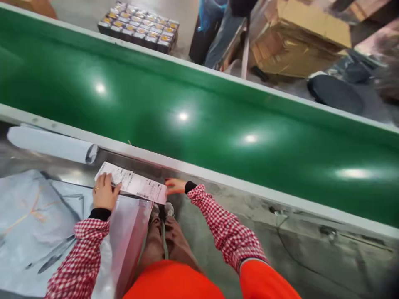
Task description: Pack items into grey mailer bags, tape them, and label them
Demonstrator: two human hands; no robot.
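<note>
Head view: how many hands?

Two. The left hand (104,192) lies on one printed label (134,183), grip unclear; the open right hand (175,186) is just beside the label's end.

Beyond them?

One green conveyor belt (187,112), then one cardboard box (299,37), cut off by the frame.

**Green belt conveyor, steel bench, concrete floor**

Green belt conveyor (183,112) runs diagonally across view, pale metal side rails (199,172) both edges, glare spots from overhead lights. Near side, left: shiny steel bench (59,176) under the rail. On it, a white plastic roll (50,145) along the rail and a grey poly mailer (34,228), creased, with a printed shipping label (134,185) across its top edge. Far side, concrete floor (183,20) carries a shrink-wrapped tray of small packaged goods (139,27), a torn cardboard box (296,39) and a round black pad (335,93).
</note>
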